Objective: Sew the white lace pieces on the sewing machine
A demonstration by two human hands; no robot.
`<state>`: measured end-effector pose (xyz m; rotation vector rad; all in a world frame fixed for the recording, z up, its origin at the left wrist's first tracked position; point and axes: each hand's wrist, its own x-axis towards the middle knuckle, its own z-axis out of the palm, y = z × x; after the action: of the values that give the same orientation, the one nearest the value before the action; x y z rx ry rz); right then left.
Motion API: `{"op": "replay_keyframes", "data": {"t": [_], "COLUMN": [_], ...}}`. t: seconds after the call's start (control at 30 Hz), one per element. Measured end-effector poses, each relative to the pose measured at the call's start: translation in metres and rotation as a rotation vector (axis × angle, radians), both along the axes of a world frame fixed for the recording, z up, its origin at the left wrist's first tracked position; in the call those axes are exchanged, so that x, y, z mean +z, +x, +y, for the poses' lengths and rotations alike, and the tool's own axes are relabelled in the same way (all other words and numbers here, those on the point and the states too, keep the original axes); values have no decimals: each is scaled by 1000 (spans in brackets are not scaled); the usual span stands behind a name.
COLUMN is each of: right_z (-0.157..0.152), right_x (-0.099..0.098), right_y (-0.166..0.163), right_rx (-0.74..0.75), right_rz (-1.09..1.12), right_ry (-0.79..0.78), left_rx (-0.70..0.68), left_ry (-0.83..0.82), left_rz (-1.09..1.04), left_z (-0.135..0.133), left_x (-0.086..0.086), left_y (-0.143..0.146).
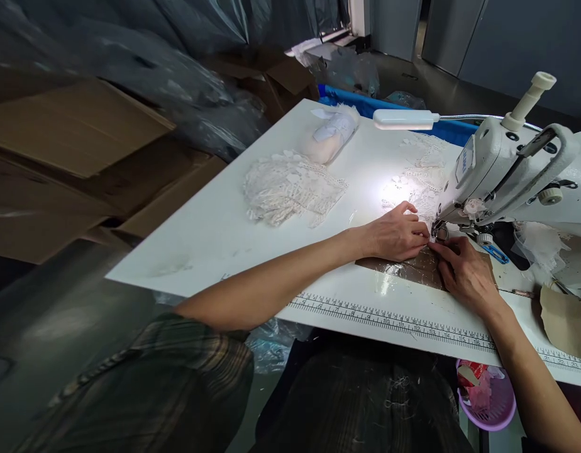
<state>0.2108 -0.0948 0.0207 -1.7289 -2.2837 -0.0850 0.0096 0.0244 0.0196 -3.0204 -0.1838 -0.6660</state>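
Observation:
My left hand (398, 234) rests on the white sewing table (215, 233) with its fingertips pinched on a small white lace piece (432, 238) right at the presser foot (440, 231) of the white sewing machine (507, 170). My right hand (464, 272) lies just below the needle, fingers curled and pressing the same bit of lace from the near side. Both hands meet under the machine's head, on a brownish shiny patch (408, 267) of the table top. The lace under the fingers is mostly hidden.
A heap of white lace trims (290, 187) and a wrapped pale roll (331, 135) lie on the table's far left. More lace (425, 170) sits under the lamp (398, 119). A ruler strip (389, 316) runs along the front edge. Cardboard boxes (78, 126) stand left; a pink basket (488, 396) hangs below.

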Motion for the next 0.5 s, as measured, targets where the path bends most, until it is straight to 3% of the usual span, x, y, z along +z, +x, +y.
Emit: {"op": "replay_keyframes", "data": {"t": [0.5], "right_z": [-1], "right_x": [8], "right_y": [-19], "right_rx": [-103], "right_rz": [-147], "right_ry": [-36], "left_rx": [71], "left_ry": [16], "left_rz": [149], "left_z": [0], "left_x": [6], "left_y": [-4]}}
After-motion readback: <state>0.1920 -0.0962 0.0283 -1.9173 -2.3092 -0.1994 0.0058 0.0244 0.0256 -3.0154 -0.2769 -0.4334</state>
